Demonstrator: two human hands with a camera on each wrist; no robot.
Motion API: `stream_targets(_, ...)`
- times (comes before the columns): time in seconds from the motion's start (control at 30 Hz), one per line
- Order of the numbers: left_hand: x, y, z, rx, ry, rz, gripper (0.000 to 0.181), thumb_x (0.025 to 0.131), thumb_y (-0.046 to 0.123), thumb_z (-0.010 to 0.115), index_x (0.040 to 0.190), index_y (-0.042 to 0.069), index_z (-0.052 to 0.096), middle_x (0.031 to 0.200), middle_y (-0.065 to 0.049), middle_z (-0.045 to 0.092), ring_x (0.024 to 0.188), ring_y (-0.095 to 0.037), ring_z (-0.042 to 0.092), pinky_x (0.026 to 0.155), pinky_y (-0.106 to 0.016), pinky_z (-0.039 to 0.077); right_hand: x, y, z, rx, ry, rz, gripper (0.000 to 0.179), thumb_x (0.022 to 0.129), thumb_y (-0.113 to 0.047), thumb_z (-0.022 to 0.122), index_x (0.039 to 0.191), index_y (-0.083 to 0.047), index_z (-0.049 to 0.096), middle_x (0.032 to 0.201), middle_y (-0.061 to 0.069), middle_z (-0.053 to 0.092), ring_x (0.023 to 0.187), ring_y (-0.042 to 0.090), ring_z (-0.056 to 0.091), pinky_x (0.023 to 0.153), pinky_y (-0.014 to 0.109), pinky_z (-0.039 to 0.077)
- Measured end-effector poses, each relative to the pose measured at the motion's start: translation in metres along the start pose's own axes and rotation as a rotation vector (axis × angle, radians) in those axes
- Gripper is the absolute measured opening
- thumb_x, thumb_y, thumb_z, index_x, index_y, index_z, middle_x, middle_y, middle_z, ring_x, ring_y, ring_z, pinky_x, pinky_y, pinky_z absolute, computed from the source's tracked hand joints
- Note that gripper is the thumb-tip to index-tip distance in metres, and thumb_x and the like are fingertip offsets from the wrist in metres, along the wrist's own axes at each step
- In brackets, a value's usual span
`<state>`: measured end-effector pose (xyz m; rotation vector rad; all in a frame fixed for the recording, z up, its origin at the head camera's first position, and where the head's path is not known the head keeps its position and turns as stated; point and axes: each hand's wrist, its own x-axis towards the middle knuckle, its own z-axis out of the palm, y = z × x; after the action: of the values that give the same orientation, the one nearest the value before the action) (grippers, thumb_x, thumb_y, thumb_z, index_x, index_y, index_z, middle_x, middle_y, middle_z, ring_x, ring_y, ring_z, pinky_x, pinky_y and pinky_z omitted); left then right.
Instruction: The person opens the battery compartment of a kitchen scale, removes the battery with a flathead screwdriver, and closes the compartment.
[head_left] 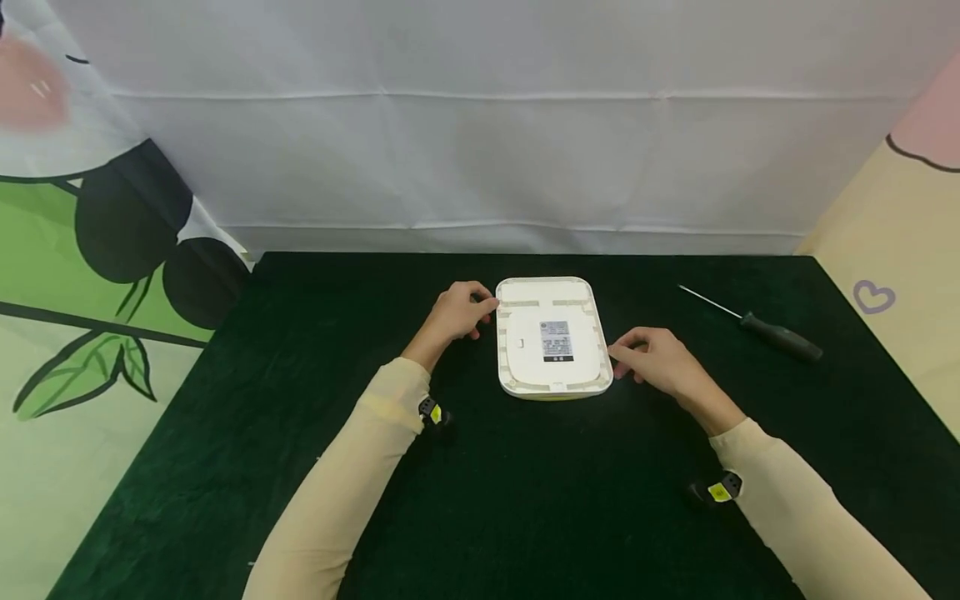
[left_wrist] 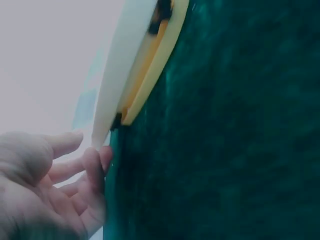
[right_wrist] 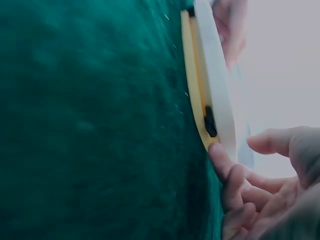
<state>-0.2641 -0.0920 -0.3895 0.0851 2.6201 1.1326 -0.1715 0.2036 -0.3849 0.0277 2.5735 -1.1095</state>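
Observation:
A flat white plastic device (head_left: 517, 350) with rounded corners lies on the dark green cloth, its printed label (head_left: 557, 341) facing up. Both wrist views show a yellow layer (left_wrist: 150, 72) under the white one, with black pieces (right_wrist: 210, 121) in the gap. At the device's upper left edge, my left hand (head_left: 457, 311) holds the rim between thumb and fingers. My right hand (head_left: 656, 358) grips the lower right edge, with a fingertip (right_wrist: 220, 155) against the side and the thumb over the top. The exact contact under the rim is hidden.
To the right of the device lies a screwdriver (head_left: 780, 336) with a dark handle, its thin shaft pointing to the upper left. White fabric (head_left: 480, 167) hangs behind the table's far edge. Printed cloths with cartoon shapes stand on both sides.

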Motion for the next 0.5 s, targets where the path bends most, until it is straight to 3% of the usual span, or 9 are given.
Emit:
stream_targets(0.23, 0.025, 0.003, -0.001, -0.019, 0.069, 0.03, 0.025, 0.102, 0.03, 0.053, 0.115, 0.012, 0.064, 0.089, -0.006, 0.064, 0.056, -0.016, 0.055, 0.063, -0.032, 0.046, -0.019, 0.003, 0.014, 0.071, 0.048, 0.009, 0.034, 0.098, -0.029, 0.056, 0.118, -0.002, 0.058, 0.093, 0.011, 0.071, 0.073, 0.02, 0.055, 0.066, 0.03, 0.044)
stream_targets(0.4, 0.032, 0.009, 0.003, -0.025, 0.083, 0.034, 0.025, 0.102, 0.028, 0.052, 0.116, 0.013, 0.066, 0.085, -0.006, 0.06, 0.062, -0.018, 0.056, 0.065, -0.034, 0.046, -0.024, 0.004, 0.024, 0.139, 0.063, 0.023, 0.031, 0.097, -0.024, 0.059, 0.117, -0.001, 0.058, 0.091, 0.011, 0.073, 0.067, 0.019, 0.056, 0.064, 0.03, 0.043)
stream_targets(0.5, 0.036, 0.011, 0.006, -0.038, 0.089, 0.02, 0.026, 0.102, 0.029, 0.051, 0.115, 0.014, 0.067, 0.095, -0.006, 0.062, 0.066, -0.017, 0.057, 0.066, -0.033, 0.047, -0.025, 0.003, 0.026, 0.182, 0.065, 0.038, 0.031, 0.096, -0.023, 0.059, 0.117, -0.001, 0.057, 0.09, 0.01, 0.073, 0.065, 0.018, 0.056, 0.06, 0.029, 0.043)
